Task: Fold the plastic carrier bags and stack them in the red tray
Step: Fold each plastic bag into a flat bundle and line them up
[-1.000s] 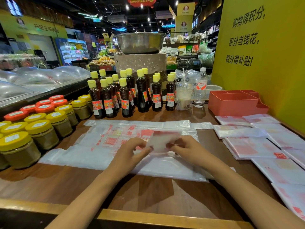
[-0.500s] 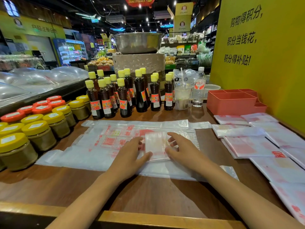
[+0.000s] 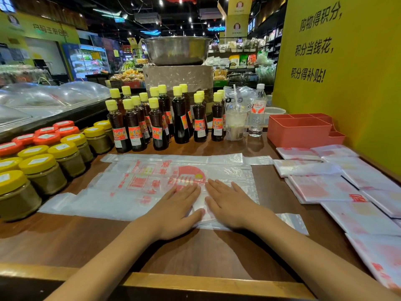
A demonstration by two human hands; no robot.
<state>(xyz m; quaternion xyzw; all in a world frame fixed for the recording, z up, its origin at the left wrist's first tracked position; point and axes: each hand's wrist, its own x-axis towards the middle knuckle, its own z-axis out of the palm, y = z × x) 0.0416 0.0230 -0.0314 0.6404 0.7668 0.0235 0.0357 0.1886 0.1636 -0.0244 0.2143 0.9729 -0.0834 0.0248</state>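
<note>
- The folded carrier bag [image 3: 200, 205] is mostly covered by both palms; only a narrow white strip shows between them, so its outline is hard to make out.
- Left hand [image 3: 175, 205] and right hand [image 3: 230, 203] lie flat with fingers straight, pressing that bag, gripping nothing.
- It rests on spread, unfolded bags [image 3: 134, 183] on the wooden counter [image 3: 195, 253].
- Folded bags [image 3: 325, 187] lie in rows at the right, the nearest ones cut off by the frame edge.
- The red tray [image 3: 299, 132] stands at the back right by the yellow wall; its inside is not visible from here.
- Dark sauce bottles [image 3: 158, 124] and yellow- and red-lidded jars [image 3: 41, 166] crowd the left; the leftmost jars are cropped.
</note>
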